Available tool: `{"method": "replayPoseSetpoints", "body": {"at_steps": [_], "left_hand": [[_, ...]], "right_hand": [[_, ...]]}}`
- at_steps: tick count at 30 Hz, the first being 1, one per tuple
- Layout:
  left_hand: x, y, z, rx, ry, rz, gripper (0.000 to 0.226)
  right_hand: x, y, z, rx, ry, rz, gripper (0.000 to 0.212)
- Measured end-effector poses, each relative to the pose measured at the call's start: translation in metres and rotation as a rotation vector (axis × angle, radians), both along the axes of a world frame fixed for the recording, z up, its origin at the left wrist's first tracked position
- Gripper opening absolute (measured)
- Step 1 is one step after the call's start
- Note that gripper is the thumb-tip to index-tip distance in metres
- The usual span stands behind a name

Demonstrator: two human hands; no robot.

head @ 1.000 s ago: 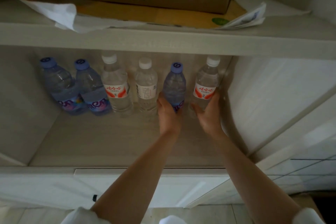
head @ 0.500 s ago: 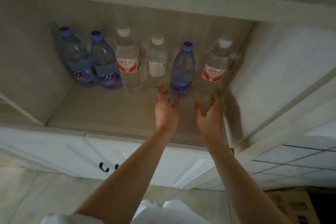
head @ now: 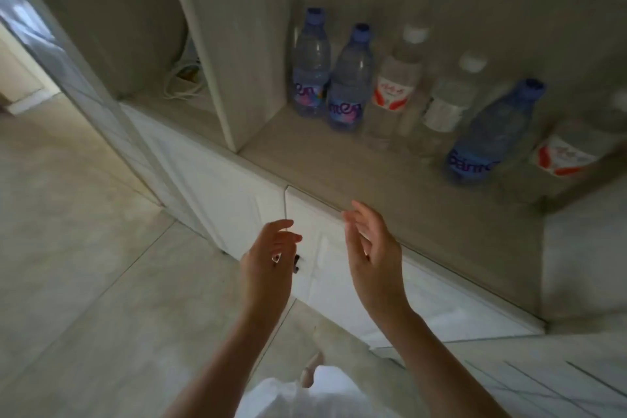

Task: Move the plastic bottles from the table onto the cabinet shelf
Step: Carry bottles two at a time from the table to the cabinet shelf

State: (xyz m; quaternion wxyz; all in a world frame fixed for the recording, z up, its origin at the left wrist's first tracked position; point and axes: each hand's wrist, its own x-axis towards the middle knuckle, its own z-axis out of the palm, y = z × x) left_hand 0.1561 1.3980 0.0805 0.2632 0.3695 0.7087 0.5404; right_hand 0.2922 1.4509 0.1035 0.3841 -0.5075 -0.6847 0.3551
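Note:
Several plastic water bottles stand in a row at the back of the cabinet shelf [head: 339, 166]. From the left: two blue-capped bottles [head: 310, 68] [head: 349, 78], a white-capped bottle with a red label [head: 395, 85], a clear white-capped bottle [head: 448, 102], another blue bottle [head: 488, 136] and a red-labelled bottle [head: 573, 153] at the right edge, blurred. My left hand [head: 268, 265] and my right hand [head: 373, 251] hang in front of the shelf's front edge, fingers apart, holding nothing, well clear of the bottles.
White cabinet doors [head: 237, 200] with a dark handle [head: 296, 263] sit below the shelf. A vertical divider [head: 210, 44] separates a left compartment holding white cables [head: 181, 81]. Pale tiled floor [head: 74, 231] spreads to the left, with a doorway at far left.
Both hands have let go of the two right-hand bottles and drawn back out of the shelf. The view has swung left and down, away from the cabinet.

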Motion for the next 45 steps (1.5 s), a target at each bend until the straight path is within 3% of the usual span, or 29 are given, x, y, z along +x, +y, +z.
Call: {"method": "replayPoseSetpoints", "body": {"at_steps": [11,22,32,36,45], "left_hand": [[-0.121,-0.238,-0.033,-0.139,0.035,0.619,0.018],[-0.121,-0.478,-0.053,-0.315,-0.079,1.095,0.018],[-0.131,-0.588,-0.049,-0.353,-0.242,1.535,0.012],[-0.155,-0.615,-0.052,-0.343,-0.272,1.787,0.012],[-0.152,-0.671,-0.056,-0.336,-0.348,2.061,0.012]], "right_hand": [[-0.140,-0.137,-0.037,-0.235,-0.099,0.588,0.029],[-0.253,-0.348,-0.065,-0.258,-0.270,1.151,0.033],[-0.354,-0.479,-0.068,-0.203,-0.377,1.626,0.030],[-0.409,-0.525,-0.073,-0.085,-0.467,1.876,0.029],[-0.456,-0.620,-0.080,0.017,-0.589,2.162,0.028]]}}
